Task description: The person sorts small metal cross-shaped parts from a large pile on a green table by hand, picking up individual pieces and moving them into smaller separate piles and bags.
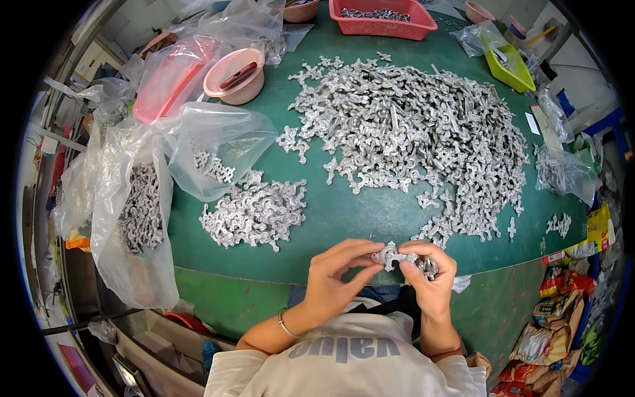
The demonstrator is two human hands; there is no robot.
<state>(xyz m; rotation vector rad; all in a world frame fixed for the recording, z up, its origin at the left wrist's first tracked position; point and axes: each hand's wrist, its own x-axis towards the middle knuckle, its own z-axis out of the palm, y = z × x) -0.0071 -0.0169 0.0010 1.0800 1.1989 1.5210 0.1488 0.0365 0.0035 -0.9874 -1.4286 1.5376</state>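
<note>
Over the table's near edge, both hands meet at a small silver-grey metal casting (391,257) with knobbly lobes. My left hand (338,270) pinches its left end between thumb and fingertips. From the other side my right hand (433,281) grips it with thumb and forefinger. More metal pieces (428,267) show within the curled fingers of the right hand; how many cannot be told. Just beyond the hands spreads a large heap of similar castings (410,126). A smaller pile of castings (254,210) lies to the left.
Clear plastic bags, one full of castings (141,208), crowd the green table's (344,221) left side. A pink bowl (235,76) holds a red-handled tool. Farther back are a red tray (383,25) of parts and a yellow-green basket (508,66). Colourful packages (539,341) stand at the right.
</note>
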